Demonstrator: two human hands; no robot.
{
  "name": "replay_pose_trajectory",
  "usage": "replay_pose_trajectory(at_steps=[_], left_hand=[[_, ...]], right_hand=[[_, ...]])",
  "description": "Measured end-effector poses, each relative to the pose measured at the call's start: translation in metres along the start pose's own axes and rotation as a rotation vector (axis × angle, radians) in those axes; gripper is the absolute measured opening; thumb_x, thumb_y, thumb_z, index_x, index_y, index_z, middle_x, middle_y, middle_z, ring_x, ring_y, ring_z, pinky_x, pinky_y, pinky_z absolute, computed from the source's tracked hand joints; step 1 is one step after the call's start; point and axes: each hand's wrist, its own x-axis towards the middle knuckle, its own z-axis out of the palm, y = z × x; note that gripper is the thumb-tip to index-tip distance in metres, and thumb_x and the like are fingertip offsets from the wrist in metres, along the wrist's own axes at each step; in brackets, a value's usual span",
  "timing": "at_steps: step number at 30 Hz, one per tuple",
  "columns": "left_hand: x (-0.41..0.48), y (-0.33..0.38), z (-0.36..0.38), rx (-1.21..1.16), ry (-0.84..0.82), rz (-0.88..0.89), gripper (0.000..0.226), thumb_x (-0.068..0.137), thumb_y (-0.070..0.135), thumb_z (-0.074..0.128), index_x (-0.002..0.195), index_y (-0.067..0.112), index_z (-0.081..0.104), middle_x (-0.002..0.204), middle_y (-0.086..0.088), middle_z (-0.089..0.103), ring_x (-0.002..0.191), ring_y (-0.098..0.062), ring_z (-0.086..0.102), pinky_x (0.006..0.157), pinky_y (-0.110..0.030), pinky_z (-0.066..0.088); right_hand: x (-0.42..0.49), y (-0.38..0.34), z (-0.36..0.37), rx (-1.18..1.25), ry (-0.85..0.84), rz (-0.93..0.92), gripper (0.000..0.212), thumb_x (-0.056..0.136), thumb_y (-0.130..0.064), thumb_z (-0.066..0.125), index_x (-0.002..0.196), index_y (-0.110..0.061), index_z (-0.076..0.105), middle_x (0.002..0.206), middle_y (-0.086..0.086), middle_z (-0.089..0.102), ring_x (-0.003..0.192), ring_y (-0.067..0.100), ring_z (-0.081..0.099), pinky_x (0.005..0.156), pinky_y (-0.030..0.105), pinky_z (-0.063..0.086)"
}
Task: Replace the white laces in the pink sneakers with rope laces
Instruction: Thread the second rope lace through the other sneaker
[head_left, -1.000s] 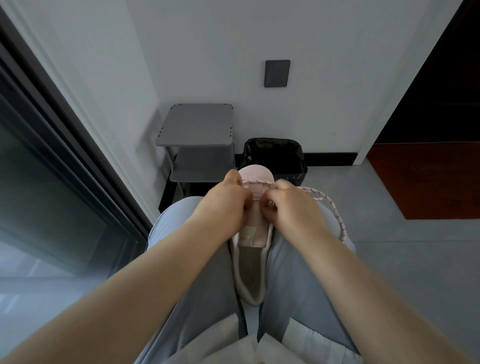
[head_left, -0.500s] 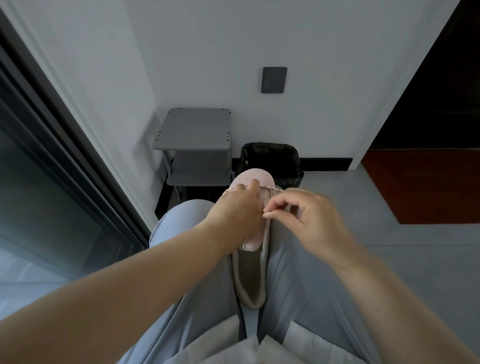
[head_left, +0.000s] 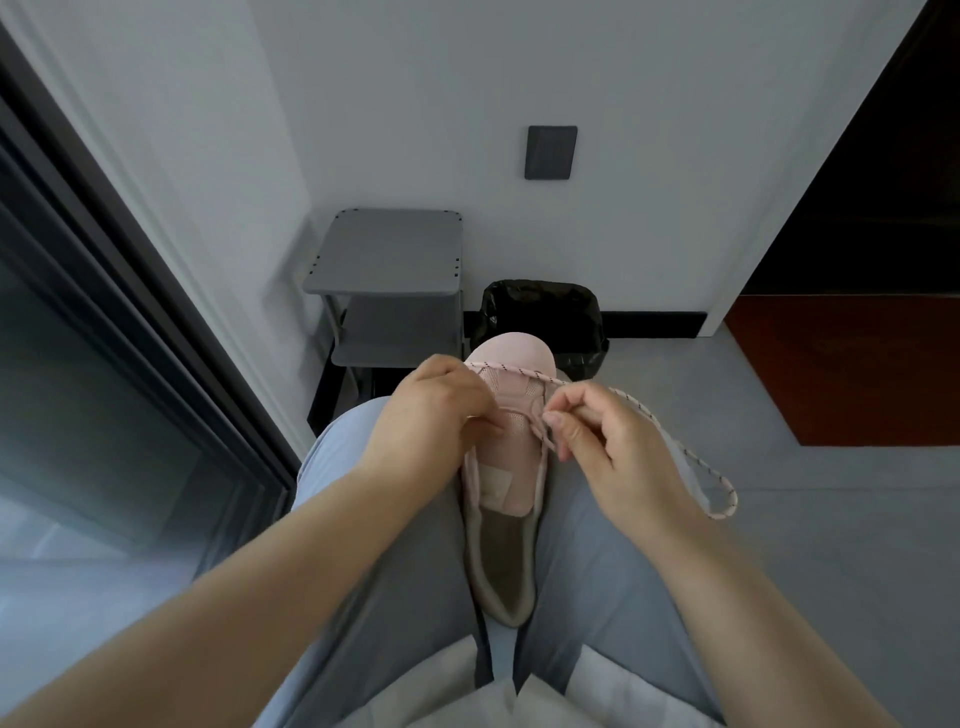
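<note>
Down at the bottom of the frame, two forearms reach forward over grey-trousered knees, and wedged between those knees sits the pink sneaker (head_left: 511, 467), heel toward the camera, toe pointing up the picture. So its long axis runs straight away from the person, dead centre between both hands. Left hand (head_left: 431, 421) is curled over the left edge of the upper, fingers folded in against the eyelet row; whether it pinches lace or just steadies the shoe, I cannot tell, the knuckles hide it. Right hand (head_left: 602, 441) is at the right eyelet row, thumb and forefinger pressed together on the pink speckled rope lace (head_left: 691, 457) right beside the shoe. That lace crosses the toe end in one bar, then sweeps out to the right in a loose loop hanging past the right wrist. No white lace visible anywhere. Judging by that, lacing has only begun, and the right hand looks nearer the next hole. Farther up: a black bin (head_left: 540, 317), a grey shelf unit (head_left: 389, 280), then the wall.
</note>
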Motion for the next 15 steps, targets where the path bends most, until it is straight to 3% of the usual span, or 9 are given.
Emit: replay_pose_trajectory(at_steps=[3,5,7,10,12,15], left_hand=[[-0.011,0.008,-0.003,-0.109,0.047,-0.137,0.010,0.071,0.026,0.064,0.072,0.022,0.073,0.072,0.020,0.060,0.082,-0.004,0.050,0.079,-0.031,0.042],[-0.015,0.026,-0.011,-0.211,0.078,-0.220,0.009,0.077,0.028,0.065,0.072,0.023,0.071,0.067,0.025,0.058,0.080,0.003,0.051,0.078,-0.018,0.039],[-0.021,0.049,-0.021,-0.407,0.088,-0.351,0.013,0.079,0.017,0.069,0.069,0.025,0.067,0.068,0.018,0.065,0.077,0.003,0.056,0.069,-0.009,0.040],[-0.030,0.072,-0.031,-0.649,0.109,-0.389,0.014,0.079,0.017,0.070,0.067,0.024,0.066,0.070,0.011,0.068,0.067,-0.014,0.059,0.062,-0.016,0.045],[-0.032,0.076,-0.030,-0.755,0.148,-0.413,0.008,0.075,0.022,0.071,0.068,0.022,0.067,0.068,0.010,0.069,0.066,-0.011,0.063,0.063,-0.016,0.049],[-0.031,0.066,-0.016,-0.906,0.223,-0.571,0.013,0.063,0.019,0.070,0.077,0.019,0.069,0.068,0.006,0.071,0.067,-0.006,0.066,0.065,-0.012,0.049]], right_hand=[[0.000,-0.003,0.002,-0.023,-0.027,-0.055,0.022,0.091,-0.023,0.051,0.099,-0.036,0.067,0.078,-0.021,0.064,0.076,0.004,0.061,0.073,0.016,0.047],[-0.002,-0.002,0.002,-0.037,-0.030,-0.096,0.032,0.092,-0.019,0.049,0.115,-0.038,0.063,0.091,-0.029,0.063,0.091,-0.001,0.062,0.081,0.016,0.048],[-0.006,-0.003,0.002,0.013,-0.045,-0.085,0.034,0.092,-0.017,0.054,0.122,-0.033,0.057,0.093,-0.025,0.065,0.092,-0.005,0.062,0.083,0.013,0.047],[-0.008,-0.014,0.001,0.265,0.003,0.015,0.026,0.080,-0.024,0.060,0.106,-0.027,0.063,0.078,-0.013,0.072,0.082,0.002,0.067,0.077,0.016,0.050],[-0.007,-0.020,0.004,0.380,0.070,0.050,0.009,0.078,-0.021,0.062,0.086,-0.022,0.066,0.073,-0.013,0.071,0.074,0.002,0.067,0.071,0.014,0.049],[-0.009,-0.022,0.015,0.354,0.081,0.039,0.008,0.083,-0.017,0.065,0.078,-0.023,0.064,0.074,-0.012,0.067,0.072,0.002,0.063,0.070,0.012,0.046]])
